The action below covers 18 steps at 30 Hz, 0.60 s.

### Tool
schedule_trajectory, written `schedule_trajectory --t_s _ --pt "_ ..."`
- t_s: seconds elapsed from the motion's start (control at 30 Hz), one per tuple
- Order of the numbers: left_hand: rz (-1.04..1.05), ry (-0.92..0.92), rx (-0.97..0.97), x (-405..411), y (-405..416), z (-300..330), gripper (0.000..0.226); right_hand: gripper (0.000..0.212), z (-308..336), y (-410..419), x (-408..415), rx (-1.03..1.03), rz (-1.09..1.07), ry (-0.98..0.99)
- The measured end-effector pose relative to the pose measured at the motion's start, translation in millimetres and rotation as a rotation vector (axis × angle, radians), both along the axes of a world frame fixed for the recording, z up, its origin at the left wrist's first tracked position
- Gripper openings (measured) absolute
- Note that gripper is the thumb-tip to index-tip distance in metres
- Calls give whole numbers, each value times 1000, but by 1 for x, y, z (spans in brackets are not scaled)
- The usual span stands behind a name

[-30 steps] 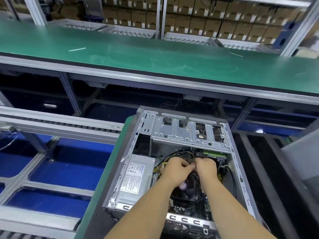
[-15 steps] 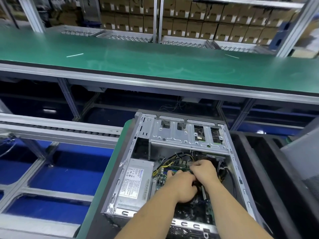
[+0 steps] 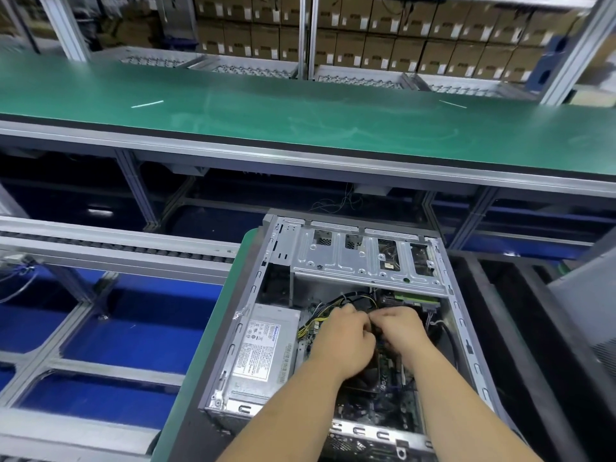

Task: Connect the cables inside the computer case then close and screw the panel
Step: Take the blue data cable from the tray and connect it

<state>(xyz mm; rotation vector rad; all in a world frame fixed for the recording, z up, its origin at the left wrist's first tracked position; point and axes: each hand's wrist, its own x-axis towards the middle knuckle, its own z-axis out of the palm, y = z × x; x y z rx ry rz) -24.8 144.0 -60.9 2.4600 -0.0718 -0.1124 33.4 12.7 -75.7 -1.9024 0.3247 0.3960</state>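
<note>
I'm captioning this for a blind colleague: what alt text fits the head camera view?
Two bare hands, left hand and right hand, meet over black cables inside an open computer case lying on a green bench. A grey power supply sits at the case's left; a drive cage spans its far end.

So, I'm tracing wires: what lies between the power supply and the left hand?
In the head view, yellow and black cables fan across the gap between the power supply and the left hand.

Power supply [image 3: 263, 355] left — hands [image 3: 370, 331] inside case [image 3: 466, 348].
</note>
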Motion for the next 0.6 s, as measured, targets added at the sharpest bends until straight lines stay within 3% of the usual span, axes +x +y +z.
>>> schedule_trajectory --t_s 0.1,0.23,0.33,0.5,0.6 --pt "-155 23 201 -2 -4 -1 34 16 -3 5 0 176 -73 20" --pt "-265 37 275 -4 -12 -1 43 20 -5 0 2 569 -285 197" --pt "-274 48 325 -5 -16 -3 52 26 -5 -2 2 654 -313 247" --pt "-128 194 141 -3 -18 2 35 19 -11 -4 6 775 -278 282" --pt "-29 242 -30 1 -16 2 21 23 -12 -4 10 702 -219 242"
